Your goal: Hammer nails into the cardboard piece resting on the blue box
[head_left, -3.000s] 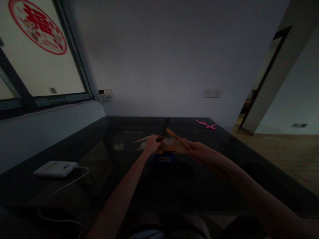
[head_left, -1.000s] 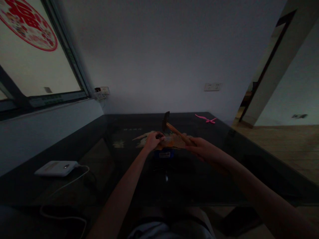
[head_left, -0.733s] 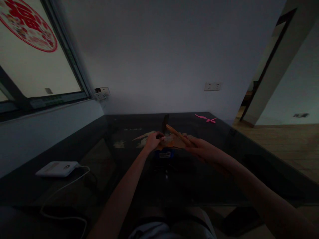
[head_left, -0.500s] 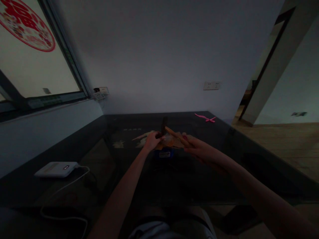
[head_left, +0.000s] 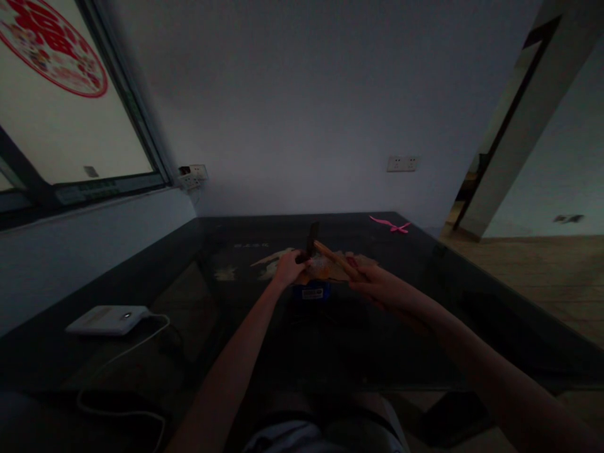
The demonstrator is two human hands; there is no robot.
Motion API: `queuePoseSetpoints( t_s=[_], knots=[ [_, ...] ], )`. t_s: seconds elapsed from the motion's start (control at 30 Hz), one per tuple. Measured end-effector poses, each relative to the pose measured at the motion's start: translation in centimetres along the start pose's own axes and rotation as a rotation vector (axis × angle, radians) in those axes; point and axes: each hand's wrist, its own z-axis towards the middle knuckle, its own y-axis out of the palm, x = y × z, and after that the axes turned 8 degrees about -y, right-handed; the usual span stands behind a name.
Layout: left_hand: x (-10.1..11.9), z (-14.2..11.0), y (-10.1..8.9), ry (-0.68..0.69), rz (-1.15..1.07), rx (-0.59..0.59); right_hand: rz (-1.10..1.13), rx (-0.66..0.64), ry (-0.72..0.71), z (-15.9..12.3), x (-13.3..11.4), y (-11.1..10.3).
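Observation:
My right hand (head_left: 377, 283) is wrapped round the wooden handle of a hammer (head_left: 337, 257). Its dark head (head_left: 312, 238) stands upright at the handle's far end, close to my left fingers. My left hand (head_left: 289, 269) is closed in a pinch beside the head's lower end; what it holds is too dark to make out. Under both hands lies a torn brown sheet (head_left: 337, 272), like cardboard, with a clear and orange patch (head_left: 321, 267) in its middle. A blue thing with a white label (head_left: 312, 292) shows below the sheet's near edge.
A white power bank (head_left: 108, 319) with a white cable (head_left: 127, 352) lies on the dark glossy table (head_left: 302, 352) at left. A pink ribbon-like strip (head_left: 391, 224) is at the back right. Pale marks (head_left: 225, 274) show left of my hands. Behind the table rises a wall (head_left: 292, 126).
The view has shifted very slightly. Both hands and the hammer stay in almost the same place.

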Motion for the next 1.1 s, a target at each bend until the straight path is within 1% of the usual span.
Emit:
queuePoseSetpoints(
  t_s=[0.1, 0.23, 0.4, 0.57, 0.67, 0.8, 0.97, 1.1],
  knots=[
    [0.2, -0.1, -0.2, 0.025, -0.014, -0.015, 0.017, -0.01, -0.04, -0.2, -0.3, -0.3],
    [0.4, 0.0, -0.3, 0.008, -0.029, -0.027, 0.024, -0.005, -0.048, -0.3, -0.3, -0.3],
    [0.3, 0.0, -0.1, -0.034, 0.033, 0.002, 0.023, -0.016, 0.037, 0.0, 0.7, 0.3],
    [0.6, -0.1, -0.2, -0.011, -0.029, -0.024, 0.042, 0.003, -0.021, -0.3, -0.2, -0.1],
    [0.6, -0.1, -0.2, -0.013, -0.055, -0.033, 0.037, 0.003, 0.014, -0.3, -0.3, 0.0],
    [0.4, -0.1, -0.2, -0.019, -0.015, -0.012, 0.014, 0.005, 0.064, 0.0, 0.4, 0.3],
    [0.4, -0.1, -0.2, -0.007, -0.058, -0.03, 0.041, -0.005, 0.004, -0.2, 0.2, 0.0],
    [0.6, -0.1, -0.3, 0.004, -0.06, -0.043, 0.03, 0.004, 0.003, -0.4, 0.1, -0.1]
  ],
)
